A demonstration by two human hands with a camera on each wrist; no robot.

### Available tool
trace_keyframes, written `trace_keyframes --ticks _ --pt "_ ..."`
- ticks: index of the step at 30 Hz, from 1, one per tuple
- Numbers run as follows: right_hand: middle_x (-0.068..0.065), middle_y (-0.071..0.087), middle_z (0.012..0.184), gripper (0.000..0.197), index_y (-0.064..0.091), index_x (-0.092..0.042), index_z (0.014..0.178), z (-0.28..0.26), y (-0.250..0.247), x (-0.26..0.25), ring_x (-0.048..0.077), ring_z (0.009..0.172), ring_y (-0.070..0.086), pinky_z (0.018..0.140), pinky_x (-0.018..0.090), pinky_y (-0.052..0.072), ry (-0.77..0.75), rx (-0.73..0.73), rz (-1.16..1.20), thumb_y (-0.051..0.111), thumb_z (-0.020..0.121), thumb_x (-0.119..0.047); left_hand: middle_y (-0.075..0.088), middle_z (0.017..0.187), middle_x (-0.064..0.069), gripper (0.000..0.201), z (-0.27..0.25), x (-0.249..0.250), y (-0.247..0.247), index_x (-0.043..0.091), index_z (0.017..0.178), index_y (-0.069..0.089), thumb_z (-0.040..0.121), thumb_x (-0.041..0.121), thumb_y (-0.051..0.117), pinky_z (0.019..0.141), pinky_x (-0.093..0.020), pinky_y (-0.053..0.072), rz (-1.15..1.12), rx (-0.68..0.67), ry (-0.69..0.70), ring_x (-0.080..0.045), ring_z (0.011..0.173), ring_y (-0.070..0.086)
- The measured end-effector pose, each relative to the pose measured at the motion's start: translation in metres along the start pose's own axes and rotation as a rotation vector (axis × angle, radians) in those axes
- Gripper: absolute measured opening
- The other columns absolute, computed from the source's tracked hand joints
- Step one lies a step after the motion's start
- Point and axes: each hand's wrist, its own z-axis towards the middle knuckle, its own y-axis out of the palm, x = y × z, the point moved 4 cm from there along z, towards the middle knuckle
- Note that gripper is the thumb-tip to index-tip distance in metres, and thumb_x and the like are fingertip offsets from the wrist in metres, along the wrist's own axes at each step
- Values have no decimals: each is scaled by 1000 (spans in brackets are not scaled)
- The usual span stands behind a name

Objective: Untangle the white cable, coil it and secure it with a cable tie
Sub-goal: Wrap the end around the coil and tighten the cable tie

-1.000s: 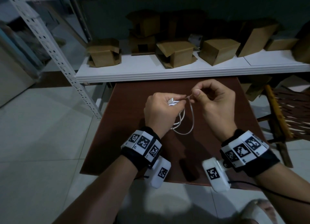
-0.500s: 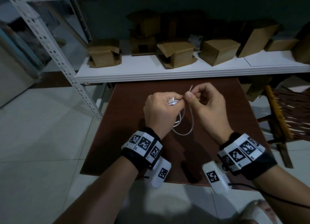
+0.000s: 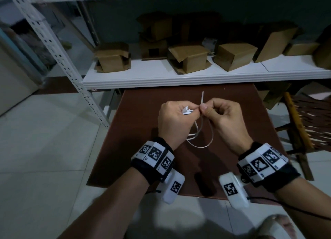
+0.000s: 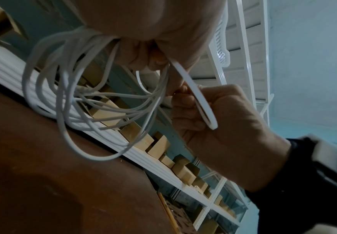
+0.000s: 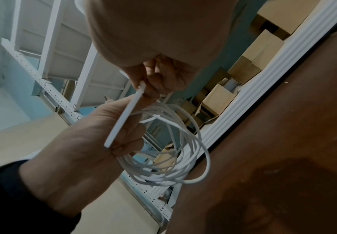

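Nearest the head camera, two forearms with marker-covered wristbands reach over the brown counter (image 3: 136, 131). The left hand (image 3: 172, 121) has its fingers (image 5: 130, 139) curled round the gathered top of the white cable (image 3: 200, 140), whose coil of several loops hangs below the fist, above the counter; whether the lowest loop touches the surface cannot be told. Just beside it, the right hand (image 3: 225, 119) pinches the white cable tie (image 3: 202, 97) between thumb and forefinger, its other fingers (image 4: 185, 110) folded into the palm. In the head view the strap's free end sticks up above the two hands, where their fingertips meet. In the wrist views the flat strap runs from the right hand's pinch across to the left hand's fist at the top of the coil. Beyond the counter stands a white shelf (image 3: 179, 78) carrying several cardboard boxes (image 3: 189, 59)
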Motion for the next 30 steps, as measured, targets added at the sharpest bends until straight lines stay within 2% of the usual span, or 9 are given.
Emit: trace_keyframes --ticks 3,5,8,11,15,18,24,27,30 --pt "16 61 68 21 68 -1 80 4 -4 -6 11 62 52 60 25 42 -54 13 -69 75 95 -12 73 60 -5 9 3 -1 -3 21 76 84 82 25 79 54 -48 53 -27 -10 -12 -21 54 64" --pt "16 67 80 10 72 -6 95 5 -7 -11 13 72 58 68 27 48 -103 25 -72 80 90 -8 74 62 -7 8 5 -1 -5 20 76 84 80 23 78 55 -50 54 -24 -32 -11 -31 58 68" --pt "10 74 94 23 75 -4 108 5 -10 -15 12 85 65 78 27 53 -195 18 -51 81 86 0 71 61 -14 12 4 -2 -3 15 70 80 77 25 79 56 -53 54 -52 -75 -32 -34 57 67" --pt "8 78 92 12 78 0 97 7 -14 -17 9 86 72 81 23 54 -210 92 -20 81 85 0 69 59 -15 15 3 -4 1 14 67 78 77 24 82 54 -50 52 -67 -95 -40 -20 53 60" --pt "6 78 87 10 78 0 92 8 -19 -14 7 80 73 77 21 55 -187 189 -14 83 83 -2 81 82 -12 17 3 -5 6 14 94 86 79 22 87 76 -60 62 -239 -119 -93 -40 81 79" --pt "7 77 86 13 76 2 91 10 -21 -14 10 75 71 74 23 57 -193 201 23 85 81 0 83 91 -10 26 3 -7 8 12 105 85 80 20 87 85 -62 62 -278 -122 -106 -38 91 79" --pt "13 74 81 12 73 2 83 11 -24 -14 16 71 67 71 27 55 -199 182 -41 84 78 6 83 92 -5 27 4 -10 8 14 107 85 81 23 86 87 -59 62 -250 -102 -105 -31 90 80" --pt "15 76 85 12 74 2 83 11 -24 -10 27 81 73 77 33 58 -207 168 -60 84 78 7 83 94 -2 27 4 -11 10 19 106 85 81 27 84 88 -58 62 -223 -90 -93 -26 92 81" --pt "15 74 86 12 74 2 80 9 -18 -8 20 80 70 76 27 55 -219 160 -85 84 76 8 83 90 -1 24 4 -13 12 23 103 86 81 30 81 80 -57 62 -190 -85 -75 -30 86 80"
